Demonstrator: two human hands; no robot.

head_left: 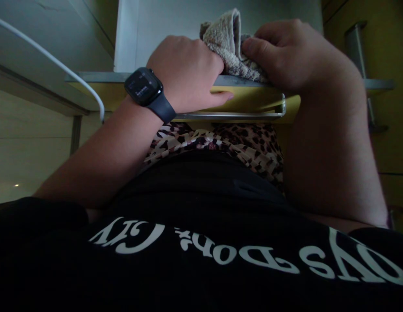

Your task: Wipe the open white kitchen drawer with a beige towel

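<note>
A brownish, speckled terry cloth is bunched over the top edge of a pulled-out drawer. My right hand is closed on the cloth, its thumb pressing into the folds; the other fingertips are hidden. Just left of the cloth, my left hand wraps over the drawer's front edge. Its thumb lies along the yellow outer face, while its curled fingers are mostly out of sight on the inner side. A black smartwatch is on my left wrist.
A metal bar handle runs across the drawer front below my hands. A white cable hangs at the left. To the right stands a yellow cabinet face with a metal handle. My body is close against the drawer.
</note>
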